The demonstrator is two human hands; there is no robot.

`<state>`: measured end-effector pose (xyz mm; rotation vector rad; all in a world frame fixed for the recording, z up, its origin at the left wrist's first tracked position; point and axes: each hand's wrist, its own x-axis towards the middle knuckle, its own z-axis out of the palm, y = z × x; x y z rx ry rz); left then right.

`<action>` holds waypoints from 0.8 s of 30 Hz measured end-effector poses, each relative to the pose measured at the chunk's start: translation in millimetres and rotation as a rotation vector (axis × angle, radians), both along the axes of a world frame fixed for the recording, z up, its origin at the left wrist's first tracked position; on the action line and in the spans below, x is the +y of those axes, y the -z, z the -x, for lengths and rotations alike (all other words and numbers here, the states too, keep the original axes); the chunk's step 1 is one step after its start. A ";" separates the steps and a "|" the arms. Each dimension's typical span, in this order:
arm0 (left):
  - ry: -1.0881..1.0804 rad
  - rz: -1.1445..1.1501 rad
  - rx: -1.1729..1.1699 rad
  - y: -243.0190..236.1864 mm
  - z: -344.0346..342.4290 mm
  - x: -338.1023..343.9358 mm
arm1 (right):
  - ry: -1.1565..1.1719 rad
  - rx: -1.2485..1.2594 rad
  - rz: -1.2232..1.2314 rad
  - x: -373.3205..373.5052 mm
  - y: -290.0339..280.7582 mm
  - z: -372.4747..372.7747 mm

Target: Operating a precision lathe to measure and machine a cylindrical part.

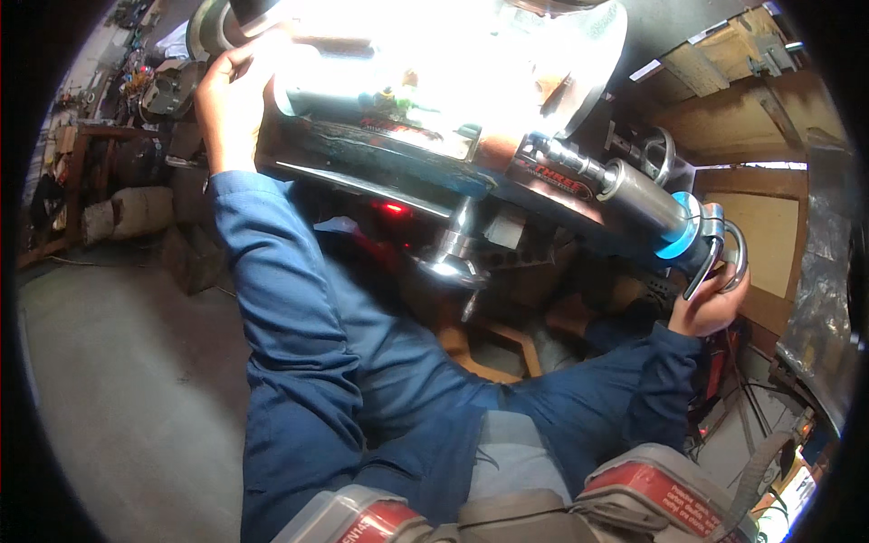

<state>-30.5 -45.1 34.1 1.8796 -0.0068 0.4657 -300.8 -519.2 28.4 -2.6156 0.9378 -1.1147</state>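
Observation:
A dark-bedded metal lathe (pixel 389 140) stretches across the upper middle, tilting down to the right. At its left end my left hand (pixel 237 100) touches the machine beside a grey cylindrical part (pixel 326 81). Glare washes out those fingertips, so their grip cannot be made out. Over at the right end my right hand (pixel 713 303) is closed around a curved metal handle (pixel 738 253). That handle sits behind a blue ring (pixel 681 226) and a grey steel cylinder (pixel 644 199). A shiny handwheel (pixel 453 264) hangs from the lathe's near side, with neither hand on it.
Strong light hides much of the lathe's top. Wooden boards (pixel 751 118) stand at the right, with a crumpled dark sheet (pixel 819 271) alongside. A wooden stool-like frame (pixel 493 348) is beneath the lathe. Cluttered shelving (pixel 77 181) lines the left; two filter cartridges (pixel 656 498) fill the lower edge.

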 end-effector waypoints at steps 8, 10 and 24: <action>-0.006 -0.075 0.015 -5.8 3.8 -8.3 | 0.008 0.182 -0.068 -16.8 -29.9 -1.2; -0.006 0.002 0.011 -0.8 -0.6 -1.6 | -0.061 0.388 -0.070 -18.0 -47.4 -9.7; 0.060 0.113 -0.031 0.7 3.1 -2.5 | -0.487 0.956 -0.886 -89.1 -70.8 -83.7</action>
